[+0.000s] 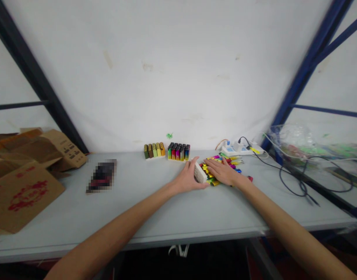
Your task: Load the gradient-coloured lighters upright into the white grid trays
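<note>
My left hand point(187, 178) grips a small white tray point(199, 173) tipped on its side, thumb at the near end and fingers at the far end. Against the tray lies a loose heap of shiny lighters point(215, 182) in gold, red, pink and blue. Over this heap my right hand point(222, 171) rests flat, fingers stretched toward the tray and covering part of the pile. Behind my left hand stands a block of upright rainbow-coloured lighters point(178, 151) with black tops. To its left, a second white tray point(155, 157) holds upright green, brown and yellow lighters.
A white power strip point(236, 149) with plugs sits by the wall, its black cable point(300, 190) looping right. Cardboard boxes point(26, 190) fill the left end, beside a blurred dark item point(102, 175). Clear plastic bags point(297, 140) lie at right, behind a blue post point(295, 81).
</note>
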Available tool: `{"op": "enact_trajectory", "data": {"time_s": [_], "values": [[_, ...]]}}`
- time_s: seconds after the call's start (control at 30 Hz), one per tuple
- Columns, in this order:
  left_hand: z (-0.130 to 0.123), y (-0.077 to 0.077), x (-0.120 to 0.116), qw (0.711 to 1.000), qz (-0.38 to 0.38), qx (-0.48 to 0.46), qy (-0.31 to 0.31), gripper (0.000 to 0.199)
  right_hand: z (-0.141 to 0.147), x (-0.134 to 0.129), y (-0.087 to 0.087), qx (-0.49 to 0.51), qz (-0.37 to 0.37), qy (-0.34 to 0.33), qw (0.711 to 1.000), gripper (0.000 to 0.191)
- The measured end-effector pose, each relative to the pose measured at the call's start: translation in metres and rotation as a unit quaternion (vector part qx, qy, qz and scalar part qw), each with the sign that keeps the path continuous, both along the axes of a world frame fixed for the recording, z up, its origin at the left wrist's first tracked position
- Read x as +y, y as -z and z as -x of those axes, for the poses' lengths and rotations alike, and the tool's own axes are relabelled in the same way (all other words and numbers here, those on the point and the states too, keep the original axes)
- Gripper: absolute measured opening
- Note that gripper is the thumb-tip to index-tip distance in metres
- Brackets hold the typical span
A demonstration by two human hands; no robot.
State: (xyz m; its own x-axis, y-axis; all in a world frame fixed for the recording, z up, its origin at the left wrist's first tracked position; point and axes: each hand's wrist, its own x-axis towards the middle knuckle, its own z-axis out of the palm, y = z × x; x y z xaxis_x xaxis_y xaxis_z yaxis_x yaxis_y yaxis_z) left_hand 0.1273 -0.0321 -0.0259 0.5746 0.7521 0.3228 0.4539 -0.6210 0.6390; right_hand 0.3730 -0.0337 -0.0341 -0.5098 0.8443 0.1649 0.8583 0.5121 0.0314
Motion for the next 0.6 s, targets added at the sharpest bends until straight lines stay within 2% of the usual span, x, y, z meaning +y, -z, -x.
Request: {"op": "enact_trajectory", "data": {"time_s": [0.37, 0.6], "values": [[0.016, -0.007, 0.012, 0.999, 0.008, 0.033, 0.014, 0.125, -0.011, 0.003, -0.010, 0.046, 0.063, 0.018, 0.997, 0.059], [0.026, -0.009, 0.022, 0.998, -0.012, 0.053, 0.041, 0.125, -0.018, 0.006, -0.008, 0.059, 0.067, 0.027, 0.996, 0.059]]}}
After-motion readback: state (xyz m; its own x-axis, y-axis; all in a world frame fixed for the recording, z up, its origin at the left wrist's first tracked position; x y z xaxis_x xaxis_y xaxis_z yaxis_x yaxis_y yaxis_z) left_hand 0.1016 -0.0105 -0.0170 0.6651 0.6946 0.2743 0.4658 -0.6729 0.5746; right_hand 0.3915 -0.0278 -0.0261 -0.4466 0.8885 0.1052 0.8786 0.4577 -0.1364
